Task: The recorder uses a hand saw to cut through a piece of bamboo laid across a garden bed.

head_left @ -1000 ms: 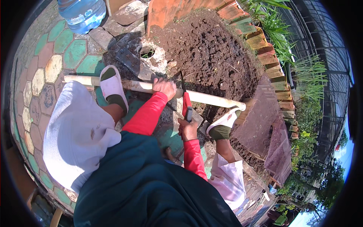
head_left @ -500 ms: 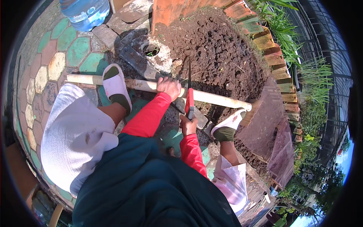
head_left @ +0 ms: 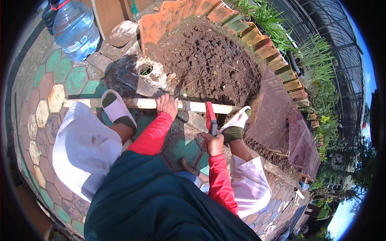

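Note:
A long cream-coloured pipe (head_left: 142, 103) lies crosswise in front of me, above the paving. My left hand (head_left: 167, 105) presses down on it from above, fingers curled over its far side. In my right hand (head_left: 213, 143) is the grip of a handsaw (head_left: 210, 114) with a red and grey handle. Its thin dark blade points away from me over the soil, and the red part overlaps the pipe. My left foot, in a pale slipper (head_left: 116, 107), stands on the pipe's left part. The other slipper (head_left: 238, 120) is at its right end.
Dark loose soil (head_left: 209, 56) fills a bed edged with orange tiles (head_left: 169, 18). Near its left side is a block with a round hole (head_left: 144, 69). A large blue water bottle (head_left: 76, 32) stands far left on hexagonal paving (head_left: 56, 98). Translucent sheets (head_left: 269, 116) lie right.
My view has shifted, bringing more of the bottle into sight. The saw sits farther right of my left hand, closer to the right slipper, and its blade slants more leftward.

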A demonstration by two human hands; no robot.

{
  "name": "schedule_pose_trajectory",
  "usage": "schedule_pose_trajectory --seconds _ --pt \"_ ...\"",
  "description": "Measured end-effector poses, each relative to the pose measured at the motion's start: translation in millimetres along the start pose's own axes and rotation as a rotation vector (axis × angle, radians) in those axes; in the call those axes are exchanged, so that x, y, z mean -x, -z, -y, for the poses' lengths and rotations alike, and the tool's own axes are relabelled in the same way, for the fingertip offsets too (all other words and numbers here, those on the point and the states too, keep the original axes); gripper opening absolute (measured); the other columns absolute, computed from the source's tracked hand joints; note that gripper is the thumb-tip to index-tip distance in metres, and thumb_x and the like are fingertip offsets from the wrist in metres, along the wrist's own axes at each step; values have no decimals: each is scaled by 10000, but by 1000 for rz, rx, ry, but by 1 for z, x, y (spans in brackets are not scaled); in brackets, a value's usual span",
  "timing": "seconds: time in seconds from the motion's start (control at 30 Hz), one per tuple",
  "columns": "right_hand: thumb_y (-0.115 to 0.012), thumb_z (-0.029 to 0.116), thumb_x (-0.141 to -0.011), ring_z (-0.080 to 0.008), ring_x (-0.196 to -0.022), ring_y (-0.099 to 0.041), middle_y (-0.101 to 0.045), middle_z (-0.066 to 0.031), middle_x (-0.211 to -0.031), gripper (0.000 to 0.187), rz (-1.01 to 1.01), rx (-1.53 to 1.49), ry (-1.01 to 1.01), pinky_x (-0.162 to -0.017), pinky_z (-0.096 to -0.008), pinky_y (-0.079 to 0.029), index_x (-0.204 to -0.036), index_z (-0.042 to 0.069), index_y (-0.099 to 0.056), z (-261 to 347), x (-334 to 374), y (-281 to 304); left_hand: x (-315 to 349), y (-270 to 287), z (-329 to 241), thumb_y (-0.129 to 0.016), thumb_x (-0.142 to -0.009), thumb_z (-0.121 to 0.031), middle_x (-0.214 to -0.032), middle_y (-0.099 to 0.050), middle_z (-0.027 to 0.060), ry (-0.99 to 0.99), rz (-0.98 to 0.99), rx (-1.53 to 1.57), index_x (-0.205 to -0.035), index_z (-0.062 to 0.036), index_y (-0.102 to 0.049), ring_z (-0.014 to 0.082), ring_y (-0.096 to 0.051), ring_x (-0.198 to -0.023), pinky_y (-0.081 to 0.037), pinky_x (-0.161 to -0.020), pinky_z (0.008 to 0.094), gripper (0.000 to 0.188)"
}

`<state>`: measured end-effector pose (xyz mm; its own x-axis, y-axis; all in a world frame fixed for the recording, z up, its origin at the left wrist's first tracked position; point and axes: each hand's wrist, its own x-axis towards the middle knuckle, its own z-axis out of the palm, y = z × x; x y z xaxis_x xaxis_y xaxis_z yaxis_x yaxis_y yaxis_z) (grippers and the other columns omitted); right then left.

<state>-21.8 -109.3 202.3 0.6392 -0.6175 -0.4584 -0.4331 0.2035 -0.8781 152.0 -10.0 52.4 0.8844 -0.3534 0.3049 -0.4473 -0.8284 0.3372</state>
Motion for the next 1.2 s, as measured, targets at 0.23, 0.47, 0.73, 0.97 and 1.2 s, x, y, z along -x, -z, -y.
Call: schedule_pose_trajectory --seconds 0.23,0.47,0.73,0.97,1.2 --pt "-666 123 -692 -121 -415 -457 -494 -31 -525 161 79 4 -161 -384 -280 -371 -743 13 -559 -57 32 -1 15 17 -1 -524 -833 -356 -955 -479 70 -83 157 18 -938 -78 -589 233 -432 -976 -302 -836 383 304" --pt "-696 212 -669 -196 -519 -541 -545 -89 -567 322 -41 178 -109 -508 -347 -399 -867 -20 -590 -115 38 -12 4 28 -7 -533 -827 -406 -1000 -514 88 -52 361 -61 -997 -83 -568 238 -434 -1000 -297 -856 388 367" --pt "-680 165 -662 -182 -572 -551 -572 -76 -618 263 9 152 -216 -555 -314 -417 -843 -4 -590 -88 93 8 5 11 15 -539 -819 -436 -1013 -502 101 -75 330 -56 -1052 -66 -525 258 -428 -1016 -259 -921 413 438" --pt "-682 160 -671 -340 -733 -613 -626 -201 -746 353 18 280 -186 -660 -396 -444 -947 -43 -598 -80 18 -23 8 6 14 -554 -808 -448 -994 -495 105 -105 289 -44 -1004 -66 -527 270 -433 -1005 -279 -909 404 430" --pt "-689 210 -665 -320 -687 -610 -613 -187 -715 382 8 291 -75 -640 -382 -446 -944 -32 -594 -107 93 1 -4 12 14 -565 -805 -413 -1002 -502 106 -90 323 -25 -987 -58 -531 278 -438 -1005 -282 -912 412 400"
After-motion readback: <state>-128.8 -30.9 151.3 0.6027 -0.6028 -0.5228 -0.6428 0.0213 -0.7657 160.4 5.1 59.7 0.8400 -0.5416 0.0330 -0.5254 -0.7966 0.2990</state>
